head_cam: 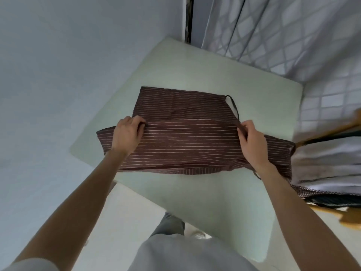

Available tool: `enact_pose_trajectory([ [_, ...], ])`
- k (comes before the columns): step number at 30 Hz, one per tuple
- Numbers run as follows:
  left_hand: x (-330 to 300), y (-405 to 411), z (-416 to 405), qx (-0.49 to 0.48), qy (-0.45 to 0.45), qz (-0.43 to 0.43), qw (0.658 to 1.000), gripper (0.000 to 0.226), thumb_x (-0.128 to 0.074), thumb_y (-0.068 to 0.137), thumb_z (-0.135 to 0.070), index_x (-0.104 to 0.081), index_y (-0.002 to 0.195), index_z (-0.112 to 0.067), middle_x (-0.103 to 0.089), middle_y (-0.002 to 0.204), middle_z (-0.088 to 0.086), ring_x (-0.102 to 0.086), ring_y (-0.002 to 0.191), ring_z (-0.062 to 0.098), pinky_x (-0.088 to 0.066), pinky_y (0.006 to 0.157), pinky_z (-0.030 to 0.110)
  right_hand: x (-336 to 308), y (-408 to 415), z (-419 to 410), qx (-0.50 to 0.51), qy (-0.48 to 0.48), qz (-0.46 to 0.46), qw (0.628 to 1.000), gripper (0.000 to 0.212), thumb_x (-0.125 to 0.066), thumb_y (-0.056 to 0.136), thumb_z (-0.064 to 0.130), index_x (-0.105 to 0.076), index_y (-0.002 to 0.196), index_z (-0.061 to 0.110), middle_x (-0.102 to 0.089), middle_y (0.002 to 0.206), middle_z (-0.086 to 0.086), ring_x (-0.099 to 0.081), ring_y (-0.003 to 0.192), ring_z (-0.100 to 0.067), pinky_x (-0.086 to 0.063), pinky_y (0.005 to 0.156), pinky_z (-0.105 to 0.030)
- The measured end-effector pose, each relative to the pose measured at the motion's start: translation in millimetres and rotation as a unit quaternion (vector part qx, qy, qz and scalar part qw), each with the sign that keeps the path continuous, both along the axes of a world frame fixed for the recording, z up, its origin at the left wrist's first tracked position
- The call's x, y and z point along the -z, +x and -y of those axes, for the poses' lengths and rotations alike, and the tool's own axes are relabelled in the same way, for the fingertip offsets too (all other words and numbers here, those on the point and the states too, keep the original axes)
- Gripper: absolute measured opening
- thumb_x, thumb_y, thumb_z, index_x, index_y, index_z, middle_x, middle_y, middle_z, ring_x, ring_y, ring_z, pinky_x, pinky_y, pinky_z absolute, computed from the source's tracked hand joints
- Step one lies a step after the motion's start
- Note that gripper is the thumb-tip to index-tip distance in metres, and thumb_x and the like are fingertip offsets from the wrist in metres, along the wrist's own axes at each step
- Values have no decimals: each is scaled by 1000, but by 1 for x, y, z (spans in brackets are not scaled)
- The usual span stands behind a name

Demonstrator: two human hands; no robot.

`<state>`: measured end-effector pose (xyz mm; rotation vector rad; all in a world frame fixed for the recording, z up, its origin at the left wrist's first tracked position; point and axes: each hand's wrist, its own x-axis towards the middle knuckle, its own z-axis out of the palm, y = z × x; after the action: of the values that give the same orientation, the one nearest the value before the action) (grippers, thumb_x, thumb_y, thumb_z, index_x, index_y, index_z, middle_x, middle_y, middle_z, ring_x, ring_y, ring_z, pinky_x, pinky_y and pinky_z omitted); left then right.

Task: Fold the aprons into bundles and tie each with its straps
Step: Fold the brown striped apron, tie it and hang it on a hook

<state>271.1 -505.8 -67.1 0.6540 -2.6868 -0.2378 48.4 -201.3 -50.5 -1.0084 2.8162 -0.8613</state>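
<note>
A dark maroon apron (187, 141) with thin white stripes lies spread across the pale green table (205, 196). Its near part is folded over toward the far part, and the fold edge runs between my hands. My left hand (127, 134) pinches that edge at its left end. At the right end my right hand (251, 142) pinches the edge together with a dark strap (233, 105), which loops out from the apron's far right corner. The apron's right end hangs off the table's right side.
A stack of folded cloths (328, 165) sits on a wooden surface (349, 218) to the right, touching the apron's end. Blue-grey wall on the left, patterned curtain (283, 36) and tiled wall behind. My legs and shoe show below the near table edge.
</note>
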Motion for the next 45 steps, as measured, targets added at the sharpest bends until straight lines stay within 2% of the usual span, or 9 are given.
enact_pose_trajectory([
  [7, -1, -112, 84, 63, -35, -10, 997, 13, -54, 92, -13, -63, 100, -9, -69, 93, 9, -57, 87, 29, -45, 78, 40, -16, -94, 75, 66, 60, -36, 995, 18, -48, 97, 20, -48, 112, 11, -59, 76, -7, -54, 61, -27, -41, 55, -33],
  [13, 30, -190, 131, 73, -18, 50, 996, 16, -51, 92, -15, -64, 98, -9, -69, 90, 9, -57, 86, 29, -44, 77, 39, 24, -151, 117, 112, 80, 71, 988, 17, -48, 96, 18, -52, 110, 8, -64, 94, -11, -60, 80, -28, -49, 72, -38],
  [19, 91, -229, 152, 65, 16, 170, 983, 25, -41, 98, -22, -62, 109, -13, -68, 100, 6, -55, 96, 26, -38, 86, 36, 82, -183, 145, 137, 127, 153, 970, 20, -46, 97, 21, -54, 111, 8, -65, 94, -12, -53, 72, -20, -41, 67, -29],
  [22, 105, -236, 154, 65, 22, 188, 980, 24, -44, 96, -23, -64, 106, -13, -68, 99, 5, -57, 95, 24, -38, 87, 35, 97, -191, 153, 155, 148, 167, 962, 20, -47, 96, 20, -55, 110, 8, -65, 92, -12, -55, 72, -23, -45, 70, -32],
  [25, 114, -244, 158, 63, 33, 188, 980, 21, -49, 94, -25, -64, 102, -14, -67, 94, 5, -59, 90, 25, -39, 87, 36, 108, -195, 159, 178, 136, 173, 959, 20, -50, 90, 14, -54, 110, 10, -66, 94, -10, -61, 83, -29, -47, 88, -44],
  [33, 118, -256, 160, 56, -26, 202, 977, 28, -43, 97, -36, -61, 97, -15, -66, 79, 3, -61, 71, 23, -41, 84, 37, 116, -207, 172, 156, 233, 56, 958, 29, -40, 98, 38, -55, 106, 14, -66, 89, -5, -62, 86, -29, -35, 89, -40],
  [38, 120, -263, 156, 3, -27, 228, 973, 27, -45, 96, -36, -59, 103, -15, -65, 95, 6, -60, 90, 28, -37, 91, 42, 127, -217, 180, 174, 289, 30, 941, 38, -39, 96, 47, -54, 103, 13, -66, 85, -7, -61, 81, -29, -33, 83, -38],
  [42, 116, -262, 124, 19, 19, 133, 991, 17, -53, 92, -24, -61, 105, -16, -62, 110, 6, -54, 104, 28, -38, 95, 43, 124, -204, 172, 187, 205, 21, 960, 38, -49, 92, 46, -52, 110, 13, -60, 104, -9, -54, 99, -30, -36, 88, -41],
  [45, 106, -263, 65, 132, 77, 80, 985, 16, -53, 91, -24, -62, 104, -18, -63, 106, 2, -56, 103, 23, -41, 93, 39, 110, -171, 142, 175, 92, 29, 980, 32, -56, 91, 34, -53, 116, 14, -57, 115, -8, -49, 108, -28, -36, 92, -40],
])
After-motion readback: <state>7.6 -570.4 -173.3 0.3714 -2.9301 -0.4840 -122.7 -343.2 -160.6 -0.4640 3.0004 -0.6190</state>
